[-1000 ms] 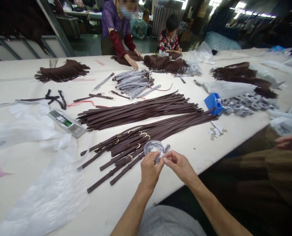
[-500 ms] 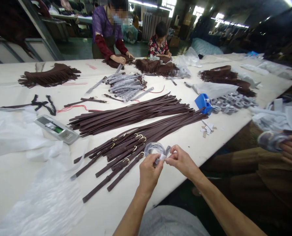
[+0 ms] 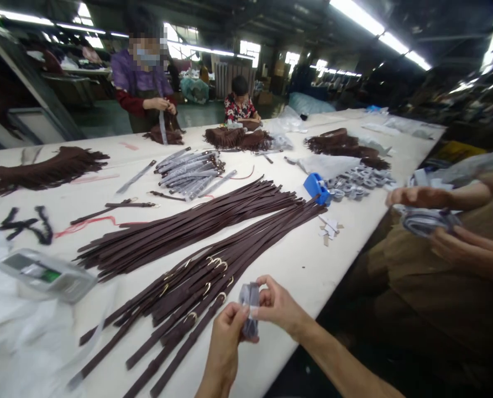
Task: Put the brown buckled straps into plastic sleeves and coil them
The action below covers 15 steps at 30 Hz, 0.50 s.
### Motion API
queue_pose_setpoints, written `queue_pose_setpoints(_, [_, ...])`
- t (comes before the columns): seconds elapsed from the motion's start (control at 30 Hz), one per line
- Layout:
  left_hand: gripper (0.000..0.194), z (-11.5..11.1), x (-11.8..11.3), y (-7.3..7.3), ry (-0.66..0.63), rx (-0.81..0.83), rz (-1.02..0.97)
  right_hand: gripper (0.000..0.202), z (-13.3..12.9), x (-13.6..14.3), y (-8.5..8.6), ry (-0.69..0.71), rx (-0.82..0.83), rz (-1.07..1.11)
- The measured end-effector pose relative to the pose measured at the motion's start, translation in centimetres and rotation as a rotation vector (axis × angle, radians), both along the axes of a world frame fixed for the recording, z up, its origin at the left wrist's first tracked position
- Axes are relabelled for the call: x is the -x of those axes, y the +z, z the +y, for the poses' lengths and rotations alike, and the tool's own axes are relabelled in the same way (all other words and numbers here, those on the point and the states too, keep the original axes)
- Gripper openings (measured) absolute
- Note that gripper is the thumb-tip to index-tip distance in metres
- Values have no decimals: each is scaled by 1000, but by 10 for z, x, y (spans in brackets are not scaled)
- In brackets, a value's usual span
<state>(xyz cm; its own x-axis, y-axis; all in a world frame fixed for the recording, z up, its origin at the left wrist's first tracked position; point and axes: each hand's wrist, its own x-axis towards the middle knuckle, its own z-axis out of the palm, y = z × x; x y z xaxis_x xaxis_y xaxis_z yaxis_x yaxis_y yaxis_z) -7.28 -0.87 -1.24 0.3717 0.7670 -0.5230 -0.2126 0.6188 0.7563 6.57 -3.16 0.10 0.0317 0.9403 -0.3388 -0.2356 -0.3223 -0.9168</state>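
Coil [image 3: 249, 327] is turned edge-on over the table's [image 3: 288, 265] near edge, held up between both hands. Left hand [image 3: 224, 342] pinches it narrowly from one side; some fingertips are hidden behind it. Right hand [image 3: 282, 309] grips the other side, also narrowly, its thumb by a pale band [image 3: 250, 312]; whether that thumb presses the band or the coil itself cannot be told.

Belts [image 3: 267, 229] lie just beyond, several running out of the bottom edge with their ends cut off. They overlap too closely to count, and their buckles [image 3: 216, 263] are blurred. At left, a grey device [image 3: 50, 276] is smeared, its markings unreadable, and plastic [image 3: 31, 359] is cut off at the picture's edge.

At right, a co-worker [image 3: 420, 298] in dark brown is cut off by the frame; that person's hands hold another coil [image 3: 423, 221], partly covered by fingers. Across the table, a person in purple [image 3: 141, 85] holds a strip [image 3: 162, 127], its top hidden.
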Motion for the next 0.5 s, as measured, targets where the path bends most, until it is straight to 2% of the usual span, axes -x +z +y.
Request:
queue_pose_setpoints(0.17, [44,13,-19,-26,-17,-125,296,51,11,-3,-35,-57,-5,85])
queue_pose_setpoints(0.27, [51,27,-39,-30,31,-116,355,54,34,-32,-40,-156,11,43])
queue_pose_setpoints(0.37, [64,35,-46,-37,160,-148,405,55,68,-98,-32,-411,29,-111])
queue_pose_setpoints(0.43, [63,35,-39,-45,210,-202,493,53,92,-160,-20,-578,26,-216])
queue_pose_setpoints(0.5, [53,32,-28,-53,201,-244,652,53,111,-229,-3,-765,30,-360])
